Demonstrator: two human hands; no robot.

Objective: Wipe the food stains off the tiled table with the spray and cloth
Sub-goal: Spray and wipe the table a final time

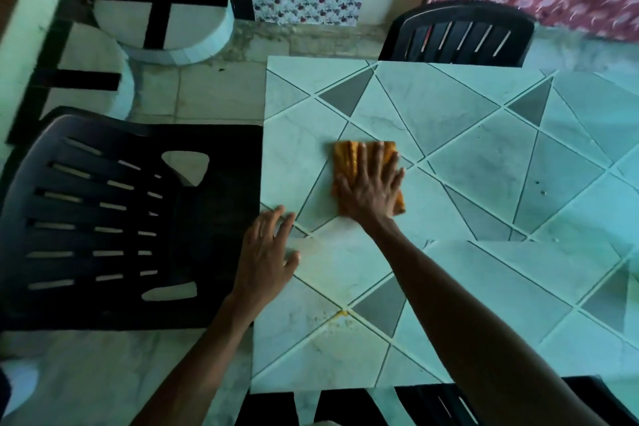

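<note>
My right hand (370, 183) lies flat with spread fingers on a folded orange cloth (345, 157), pressing it onto the tiled table (484, 156) near its left side. My left hand (266, 256) rests open on the table's left edge, fingers straight, holding nothing. A small yellow food stain (342, 314) sits on a grout joint nearer to me, with faint smears around it. A few dark specks (539, 185) mark a tile to the right. No spray bottle is in view.
A black plastic chair (103, 218) stands close against the table's left edge. Another black chair (460, 34) stands at the far edge, and a third (432, 405) is at the near edge below my right arm. Tiled round steps (166, 31) lie on the floor beyond.
</note>
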